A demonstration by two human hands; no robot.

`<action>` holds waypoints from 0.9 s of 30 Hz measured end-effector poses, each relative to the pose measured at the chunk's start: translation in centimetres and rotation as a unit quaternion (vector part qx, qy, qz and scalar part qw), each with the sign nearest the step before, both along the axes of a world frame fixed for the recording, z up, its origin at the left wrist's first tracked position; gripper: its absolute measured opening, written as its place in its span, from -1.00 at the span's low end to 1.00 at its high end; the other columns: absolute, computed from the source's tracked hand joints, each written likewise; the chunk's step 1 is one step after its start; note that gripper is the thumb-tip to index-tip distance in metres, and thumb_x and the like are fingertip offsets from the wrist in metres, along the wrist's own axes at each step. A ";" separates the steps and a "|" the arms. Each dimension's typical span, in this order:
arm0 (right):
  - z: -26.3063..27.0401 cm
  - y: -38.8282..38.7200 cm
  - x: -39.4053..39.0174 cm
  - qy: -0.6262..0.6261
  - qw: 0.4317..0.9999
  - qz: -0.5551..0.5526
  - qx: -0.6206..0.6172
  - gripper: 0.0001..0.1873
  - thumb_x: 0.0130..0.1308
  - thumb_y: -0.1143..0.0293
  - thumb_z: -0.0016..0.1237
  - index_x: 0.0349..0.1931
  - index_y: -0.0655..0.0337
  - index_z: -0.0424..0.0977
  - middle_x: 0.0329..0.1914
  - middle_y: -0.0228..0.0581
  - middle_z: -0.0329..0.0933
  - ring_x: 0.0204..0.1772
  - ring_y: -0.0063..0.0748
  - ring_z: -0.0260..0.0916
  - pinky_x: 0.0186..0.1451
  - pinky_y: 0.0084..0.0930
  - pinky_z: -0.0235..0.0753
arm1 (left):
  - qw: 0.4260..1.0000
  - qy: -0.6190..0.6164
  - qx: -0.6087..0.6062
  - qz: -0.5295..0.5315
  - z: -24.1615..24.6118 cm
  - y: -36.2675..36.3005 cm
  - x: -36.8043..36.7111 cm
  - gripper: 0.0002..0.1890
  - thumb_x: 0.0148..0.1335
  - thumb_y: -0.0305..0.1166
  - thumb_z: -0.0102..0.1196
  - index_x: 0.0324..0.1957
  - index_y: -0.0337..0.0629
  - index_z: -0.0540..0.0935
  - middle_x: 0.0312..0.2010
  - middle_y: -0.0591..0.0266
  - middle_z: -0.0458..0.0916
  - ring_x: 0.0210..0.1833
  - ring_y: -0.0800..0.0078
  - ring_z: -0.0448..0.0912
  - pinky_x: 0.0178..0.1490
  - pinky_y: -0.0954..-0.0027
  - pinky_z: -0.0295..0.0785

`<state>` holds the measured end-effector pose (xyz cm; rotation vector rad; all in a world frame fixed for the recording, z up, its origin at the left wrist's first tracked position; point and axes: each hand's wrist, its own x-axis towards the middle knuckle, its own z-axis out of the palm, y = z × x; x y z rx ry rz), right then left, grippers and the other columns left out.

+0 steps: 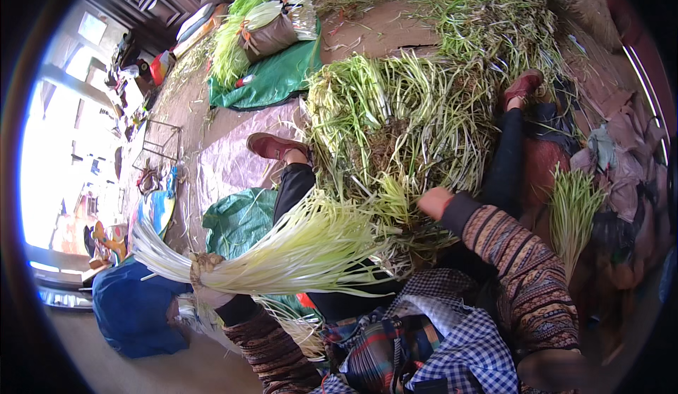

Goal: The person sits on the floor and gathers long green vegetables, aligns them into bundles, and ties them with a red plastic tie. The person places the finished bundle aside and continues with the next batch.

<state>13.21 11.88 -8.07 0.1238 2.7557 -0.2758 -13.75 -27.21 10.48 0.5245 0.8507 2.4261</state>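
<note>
My left hand (208,277) is shut around a large bunch of garlic chives or similar long leaves (296,251), with white stalks to the left and yellow-green tips fanning towards my lap. My right hand (435,202) is at the near side of a big heap of loose green and pale leaves (402,113) between my legs, close to a small yellowish tuft (393,200). Its fingers are partly hidden, so I cannot tell whether it grips anything.
Tied bundles of stalks (270,28) lie on a green sheet (265,76) at the upper left. More loose leaves (487,18) cover the floor at the upper right. A smaller green bunch (574,208) lies right of my leg, beside crumpled cloths (625,155). A metal frame (161,140) stands left.
</note>
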 end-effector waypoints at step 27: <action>7.0 -13.5 -5.5 0.213 0.919 -0.021 -0.330 -0.78 0.19 0.31 -0.15 -0.28 0.28 0.41 -0.48 -0.09 0.49 -0.35 -0.12 0.50 -0.35 -0.26 0.48 | 0.997 -0.076 0.016 0.027 -9.1 -4.2 -1.3 -0.79 0.22 -0.32 0.01 -0.18 -0.23 0.43 -0.53 0.32 0.38 -0.43 0.47 0.40 -0.18 0.38 0.40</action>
